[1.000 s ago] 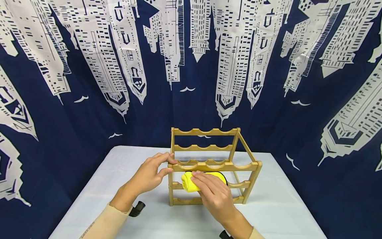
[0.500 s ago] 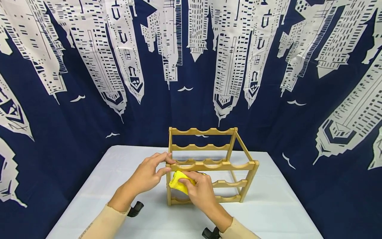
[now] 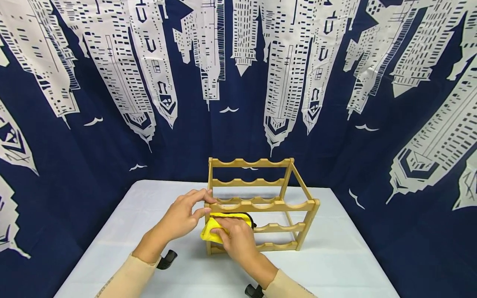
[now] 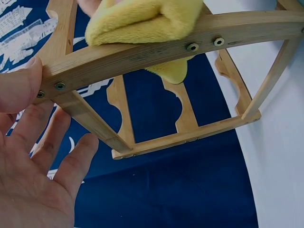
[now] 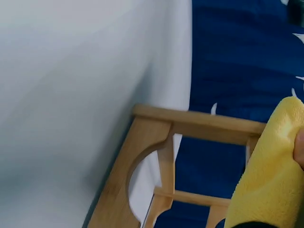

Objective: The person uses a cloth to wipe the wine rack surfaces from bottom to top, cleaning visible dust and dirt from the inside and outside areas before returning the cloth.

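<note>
A wooden wine rack (image 3: 294,206) with scalloped rails stands on the white-covered table. My left hand (image 3: 182,216) holds its upper front-left corner. In the left wrist view, one digit lies on the post (image 4: 142,51) and the other fingers (image 4: 76,159) spread beside it. My right hand (image 3: 238,240) grips a yellow cloth (image 3: 209,230) with a dark edge and presses it to the rack's front-left post, below the top rail. The left wrist view has the cloth (image 4: 142,23) folded over that post. Most of the right hand is outside the right wrist view, where the cloth (image 5: 266,180) fills the lower right.
White cloth covers the table (image 3: 343,256), which shows on both sides of the rack. Behind it hangs a navy curtain (image 3: 238,136) printed with white buildings and birds. A black wrist mount (image 3: 167,260) sits at the left sleeve, another (image 3: 254,291) at the right.
My right hand has moved left with the yellow cloth, from the rack's front middle to its left post. The left hand keeps its place on the corner. The whole view has shifted slightly.
</note>
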`<control>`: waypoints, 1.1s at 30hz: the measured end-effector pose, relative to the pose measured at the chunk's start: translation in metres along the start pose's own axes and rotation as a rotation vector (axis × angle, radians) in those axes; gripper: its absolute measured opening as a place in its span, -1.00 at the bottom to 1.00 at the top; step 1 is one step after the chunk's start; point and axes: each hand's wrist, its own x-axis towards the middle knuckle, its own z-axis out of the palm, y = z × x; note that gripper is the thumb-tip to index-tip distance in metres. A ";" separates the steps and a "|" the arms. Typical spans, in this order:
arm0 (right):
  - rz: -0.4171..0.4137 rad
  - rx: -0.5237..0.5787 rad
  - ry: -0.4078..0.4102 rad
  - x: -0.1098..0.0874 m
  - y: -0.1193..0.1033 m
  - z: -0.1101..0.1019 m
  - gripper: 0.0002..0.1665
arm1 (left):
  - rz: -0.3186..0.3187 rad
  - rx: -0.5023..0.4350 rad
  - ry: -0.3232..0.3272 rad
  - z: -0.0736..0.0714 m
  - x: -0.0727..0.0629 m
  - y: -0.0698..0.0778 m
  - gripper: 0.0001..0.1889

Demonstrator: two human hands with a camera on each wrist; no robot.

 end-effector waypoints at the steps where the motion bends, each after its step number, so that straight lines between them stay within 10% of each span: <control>1: -0.026 -0.033 -0.017 0.000 0.001 0.000 -0.59 | 0.001 0.000 0.004 -0.001 0.000 0.000 -0.71; 13: -0.201 -0.235 -0.058 0.005 0.013 -0.005 -0.57 | -0.017 -0.005 -0.006 -0.001 0.001 -0.004 -0.69; 33: -0.252 -0.323 -0.129 -0.006 0.036 -0.036 -0.42 | -0.034 0.005 -0.010 0.001 -0.003 -0.005 -0.70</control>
